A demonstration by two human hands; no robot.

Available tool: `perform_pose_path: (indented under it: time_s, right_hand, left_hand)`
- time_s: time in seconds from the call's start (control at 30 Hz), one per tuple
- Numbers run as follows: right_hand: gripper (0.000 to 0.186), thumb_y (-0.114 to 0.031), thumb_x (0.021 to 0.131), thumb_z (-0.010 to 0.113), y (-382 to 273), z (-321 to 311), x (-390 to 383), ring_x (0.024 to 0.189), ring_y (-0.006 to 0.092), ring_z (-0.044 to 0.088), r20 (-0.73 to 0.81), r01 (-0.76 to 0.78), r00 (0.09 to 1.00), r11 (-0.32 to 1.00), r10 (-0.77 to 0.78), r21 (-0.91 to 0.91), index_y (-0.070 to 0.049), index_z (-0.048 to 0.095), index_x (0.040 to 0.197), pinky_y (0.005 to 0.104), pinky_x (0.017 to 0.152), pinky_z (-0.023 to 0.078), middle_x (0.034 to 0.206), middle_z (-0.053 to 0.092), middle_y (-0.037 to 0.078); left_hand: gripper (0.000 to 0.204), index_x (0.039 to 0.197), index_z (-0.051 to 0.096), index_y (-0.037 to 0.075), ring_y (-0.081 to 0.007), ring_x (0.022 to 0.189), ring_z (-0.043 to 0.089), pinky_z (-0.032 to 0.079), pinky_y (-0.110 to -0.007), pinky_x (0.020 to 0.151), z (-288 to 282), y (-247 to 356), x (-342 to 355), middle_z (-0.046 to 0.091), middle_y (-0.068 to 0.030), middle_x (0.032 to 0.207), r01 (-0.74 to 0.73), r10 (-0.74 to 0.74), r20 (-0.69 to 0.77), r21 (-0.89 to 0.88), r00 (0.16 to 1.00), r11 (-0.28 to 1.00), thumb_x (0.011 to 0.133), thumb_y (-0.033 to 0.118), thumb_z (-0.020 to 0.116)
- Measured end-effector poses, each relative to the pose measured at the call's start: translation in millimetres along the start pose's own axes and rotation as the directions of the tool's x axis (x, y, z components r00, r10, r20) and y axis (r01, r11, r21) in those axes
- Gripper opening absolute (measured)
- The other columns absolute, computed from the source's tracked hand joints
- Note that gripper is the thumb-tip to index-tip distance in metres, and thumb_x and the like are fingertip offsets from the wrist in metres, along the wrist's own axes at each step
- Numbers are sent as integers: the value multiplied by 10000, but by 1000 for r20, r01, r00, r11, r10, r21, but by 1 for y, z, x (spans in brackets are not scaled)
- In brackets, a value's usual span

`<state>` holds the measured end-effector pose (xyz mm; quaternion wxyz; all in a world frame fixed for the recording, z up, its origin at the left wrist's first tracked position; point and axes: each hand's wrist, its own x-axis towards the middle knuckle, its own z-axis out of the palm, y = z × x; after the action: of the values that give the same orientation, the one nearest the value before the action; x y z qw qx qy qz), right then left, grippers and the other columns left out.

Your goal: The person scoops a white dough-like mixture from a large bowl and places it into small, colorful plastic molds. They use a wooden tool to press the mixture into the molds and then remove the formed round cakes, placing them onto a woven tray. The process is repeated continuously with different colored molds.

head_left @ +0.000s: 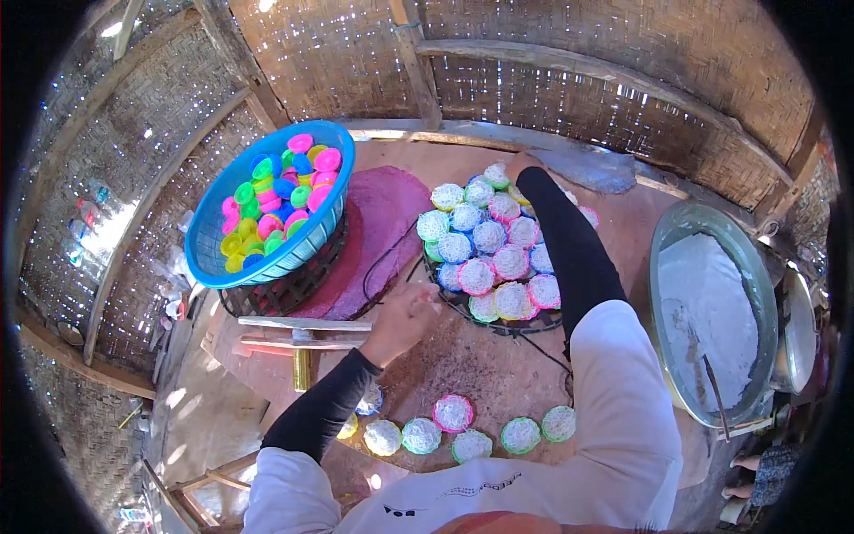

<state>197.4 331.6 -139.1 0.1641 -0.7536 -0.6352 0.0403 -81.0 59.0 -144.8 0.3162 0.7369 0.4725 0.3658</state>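
Head view, read left to right by the clock. At nine o'clock, a blue plastic basket point(216, 233) tilted on a dark woven tray point(283, 292), heaped with small empty cups point(283, 198) in pink, green, yellow and blue. Just right of it, toward eleven o'clock, a round maroon mat point(384, 218) lying flat on the bench point(480, 369). Below the basket, at eight o'clock, pale wooden slats point(298, 325) crossing the bench edge.

Near centre, left hand point(405, 313) on a black sleeve, fingers curled together at the near rim of a second dark woven tray point(520, 327); whether the grip pinches anything, impossible to tell. Touching or just short of the rim, also unclear. On that tray, at twelve to one o'clock, a tight cluster of filled cups point(491, 254) topped with white noodle nests.

Right forearm lying straight across the cluster's right side, hiding several cups; right hand point(519, 165) at the far edge of the tray, at twelve o'clock, grip hidden, state not readable.

At six o'clock, a loose row of more filled cups point(454, 415) on the bench, partly blocked by the left sleeve and white shirt.

At three o'clock, a large round metal basin point(669, 267) of white batter, with a thin stick point(716, 392) resting in it.
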Motion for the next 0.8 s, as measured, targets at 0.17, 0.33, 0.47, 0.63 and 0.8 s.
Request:
perform_pose_path:
  time_s: [0.17, 0.33, 0.47, 0.63, 0.8]
  right_hand:
    - [363, -310, 863, 469, 87, 35, 56, 994, 335, 611, 25, 76, 997, 987, -73, -139, -21, 659, 972, 441, 853, 467, 1024, 640, 202]
    - [308, -304, 844, 517, 72, -41, -43, 940, 329, 624, -274, 117, 961, 842, 38, 527, -63, 655, 977, 427, 800, 484, 987, 649, 187]
    - [267, -245, 815, 561, 120, -57, -126, 855, 357, 631, -324, -39, 928, 912, 184, 408, -28, 640, 947, 453, 735, 492, 880, 639, 236]
    - [265, -192, 858, 500, 187, -9, -205, 804, 402, 603, -456, -186, 846, 954, 277, 236, 26, 602, 970, 443, 699, 474, 878, 618, 258]
    - [309, -252, 840, 533, 160, -18, -278, 814, 395, 615, -237, -319, 892, 907, 385, 274, 37, 627, 897, 457, 709, 476, 847, 620, 268]
  left_hand:
    - [403, 1104, 582, 12, -301, 975, 542, 425, -368, 840, 18, 1, 23, 568, -186, 1036, 257, -248, 110, -84, 963, 963, 778, 244, 627]
    - [462, 1185, 546, 72, -343, 1011, 500, 393, -410, 888, 11, -59, 27, 537, -186, 1051, 100, -94, -34, 248, 995, 964, 765, 253, 615]
    - [525, 1246, 506, 122, -350, 994, 488, 389, -406, 896, 17, -57, 27, 516, -201, 1028, 204, -222, 7, 367, 975, 908, 748, 245, 619]
    - [396, 1082, 525, 43, -328, 910, 520, 406, -397, 784, 31, -12, 20, 518, -204, 1000, 354, -349, 62, -156, 935, 922, 729, 190, 626]
    - [251, 937, 555, 57, -336, 860, 506, 394, -430, 749, 48, -41, -4, 524, -158, 917, -154, 255, -234, 378, 938, 913, 727, 175, 625]
